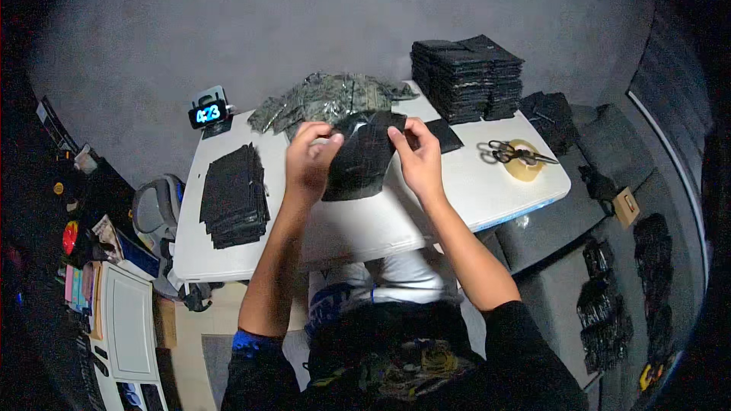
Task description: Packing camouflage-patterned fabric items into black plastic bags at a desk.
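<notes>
Between both hands, above a white table [342, 228], hangs a flat black piece of fabric or plastic [362, 162], its upper edge partly parted. My left hand [311, 154] pinches its upper left side between thumb and fingers. My right hand [418, 154] grips the upper right corner. Beyond the piece lies a crumpled heap of dark, shiny clear-plastic packets [337, 97]. Another flat black piece [448, 136] lies behind my right hand. A fanned stack of black pieces [235, 197] rests at the table's left, and a tall stack [467, 80] stands at the back right.
Black-handled scissors [514, 152] lie across a roll of tape [524, 171] at the table's right. A phone showing a clock [208, 114] stands at the back left. A grey sofa [554, 222] with black bundles is to the right. A white cabinet [128, 319] stands lower left.
</notes>
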Tool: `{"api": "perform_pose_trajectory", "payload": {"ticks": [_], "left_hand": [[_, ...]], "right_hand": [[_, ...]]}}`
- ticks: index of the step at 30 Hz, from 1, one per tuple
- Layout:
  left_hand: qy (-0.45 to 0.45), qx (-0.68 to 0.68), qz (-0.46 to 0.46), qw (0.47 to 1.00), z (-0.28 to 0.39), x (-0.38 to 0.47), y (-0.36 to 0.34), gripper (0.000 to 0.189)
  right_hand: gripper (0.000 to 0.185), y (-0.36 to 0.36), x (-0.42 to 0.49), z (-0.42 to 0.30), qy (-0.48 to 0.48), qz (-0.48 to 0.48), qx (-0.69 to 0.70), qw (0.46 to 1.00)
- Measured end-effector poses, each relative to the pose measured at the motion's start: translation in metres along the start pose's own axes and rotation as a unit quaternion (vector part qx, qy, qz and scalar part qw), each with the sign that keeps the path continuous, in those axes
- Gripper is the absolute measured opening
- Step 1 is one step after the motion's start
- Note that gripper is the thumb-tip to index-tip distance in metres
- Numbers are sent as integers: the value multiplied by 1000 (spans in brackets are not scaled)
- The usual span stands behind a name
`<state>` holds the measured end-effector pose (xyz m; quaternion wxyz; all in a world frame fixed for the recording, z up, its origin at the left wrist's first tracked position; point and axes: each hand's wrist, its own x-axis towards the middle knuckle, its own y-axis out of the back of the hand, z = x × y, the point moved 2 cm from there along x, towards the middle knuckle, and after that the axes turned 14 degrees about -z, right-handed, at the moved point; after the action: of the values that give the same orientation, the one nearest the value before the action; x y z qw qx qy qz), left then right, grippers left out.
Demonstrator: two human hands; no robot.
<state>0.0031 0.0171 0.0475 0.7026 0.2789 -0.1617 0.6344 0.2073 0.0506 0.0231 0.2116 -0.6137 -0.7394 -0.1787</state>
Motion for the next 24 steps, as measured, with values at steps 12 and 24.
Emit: {"api": "perform_pose_trajectory", "payload": {"ticks": [12, 24], "left_hand": [[45, -44, -24, 998, -1, -5, 12, 14], [32, 209, 137, 968, -20, -48, -45, 31]], "right_hand": [[11, -15, -2, -23, 13, -5, -46, 999], [22, -22, 0, -24, 43, 113, -156, 980]]}}
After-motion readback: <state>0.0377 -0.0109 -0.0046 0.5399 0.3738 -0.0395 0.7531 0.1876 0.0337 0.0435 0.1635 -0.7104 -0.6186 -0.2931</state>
